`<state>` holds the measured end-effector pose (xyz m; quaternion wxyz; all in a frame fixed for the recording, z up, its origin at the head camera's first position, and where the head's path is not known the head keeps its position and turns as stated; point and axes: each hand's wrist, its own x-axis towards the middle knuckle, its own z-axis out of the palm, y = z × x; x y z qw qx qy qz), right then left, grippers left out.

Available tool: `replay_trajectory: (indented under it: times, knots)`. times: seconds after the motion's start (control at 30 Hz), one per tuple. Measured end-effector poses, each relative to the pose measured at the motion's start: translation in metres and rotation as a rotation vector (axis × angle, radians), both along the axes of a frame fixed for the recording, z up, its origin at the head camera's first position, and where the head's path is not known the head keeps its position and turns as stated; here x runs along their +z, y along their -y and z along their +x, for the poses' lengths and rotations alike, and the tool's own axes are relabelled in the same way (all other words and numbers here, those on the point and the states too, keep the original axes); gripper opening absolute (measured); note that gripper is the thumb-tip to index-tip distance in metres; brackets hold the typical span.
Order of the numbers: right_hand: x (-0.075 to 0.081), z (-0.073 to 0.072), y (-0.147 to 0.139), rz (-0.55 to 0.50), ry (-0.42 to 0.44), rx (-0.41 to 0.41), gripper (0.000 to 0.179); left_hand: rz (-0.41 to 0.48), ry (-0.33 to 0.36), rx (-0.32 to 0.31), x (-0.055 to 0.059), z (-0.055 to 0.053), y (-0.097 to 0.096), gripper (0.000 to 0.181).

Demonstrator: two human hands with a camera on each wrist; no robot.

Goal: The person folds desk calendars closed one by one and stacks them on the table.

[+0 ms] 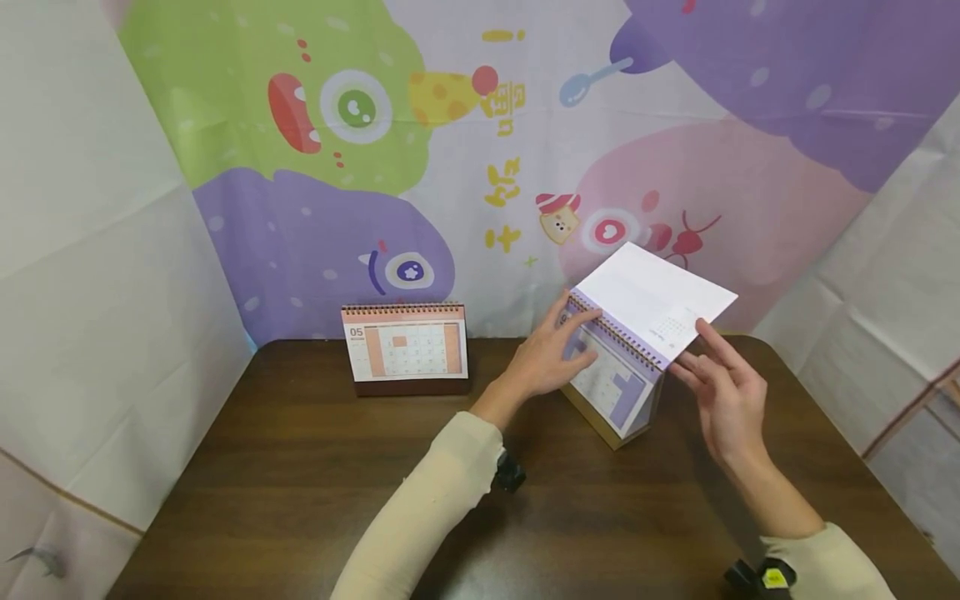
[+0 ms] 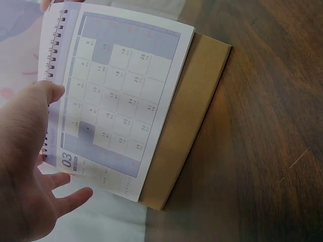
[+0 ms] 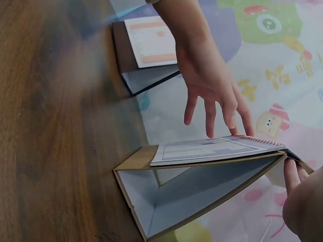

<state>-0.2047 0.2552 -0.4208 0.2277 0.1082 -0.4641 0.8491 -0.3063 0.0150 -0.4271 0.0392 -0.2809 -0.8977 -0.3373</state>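
Observation:
A purple desk calendar (image 1: 600, 379) stands angled on the table, its front page marked 03 in the left wrist view. Above its spiral binding (image 1: 618, 333), a white sheet (image 1: 652, 292) is raised and tilted back. My left hand (image 1: 543, 354) touches the binding and the upper front page with extended fingers; in the left wrist view the thumb (image 2: 53, 92) lies at the rings. At the other end, my right hand (image 1: 731, 400) pinches the near right corner of the raised sheet, some fingers under it. In the right wrist view, the calendar's cardboard stand (image 3: 136, 161) shows its hollow side.
An orange desk calendar (image 1: 408, 346) marked 05 stands upright at the back left on a dark base. The brown wooden table (image 1: 315, 483) meets a cartoon-printed cloth (image 1: 480, 275) behind, with white cloth walls (image 1: 97, 208) at the sides.

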Motion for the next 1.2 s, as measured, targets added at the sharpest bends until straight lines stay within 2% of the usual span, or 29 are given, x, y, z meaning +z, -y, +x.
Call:
replay_trajectory:
  times: [0.13,0.4,0.5,0.73,0.9,1.0,1.13,1.2]
  knots:
    - [0.002,0.003,0.003,0.056,-0.011,-0.043,0.042,-0.007,0.009,0.006,0.001,0.0,-0.001,0.067]
    - [0.002,0.01,0.007,0.314,0.007,-0.151,0.041,0.011,0.023,-0.007,0.001,0.0,0.0,0.067]
    - [0.001,0.01,0.008,0.389,-0.016,-0.177,0.042,0.042,0.04,-0.021,0.0,-0.001,0.001,0.07]
    - [-0.001,0.011,0.008,0.512,-0.089,-0.195,0.041,0.246,0.086,-0.047,0.003,-0.009,0.009,0.081]
    - [-0.004,0.013,0.008,0.595,-0.127,-0.228,0.041,0.411,0.086,-0.079,0.01,-0.014,0.012,0.08]
    - [-0.006,0.013,0.007,0.672,-0.163,-0.277,0.039,0.498,0.1,-0.09,0.014,-0.015,0.014,0.077]
    - [-0.01,0.013,0.006,0.761,-0.198,-0.324,0.036,0.546,0.111,-0.074,0.018,-0.014,0.017,0.076]
    - [-0.011,0.013,0.006,0.782,-0.208,-0.322,0.034,0.556,0.113,-0.065,0.018,-0.014,0.018,0.078]
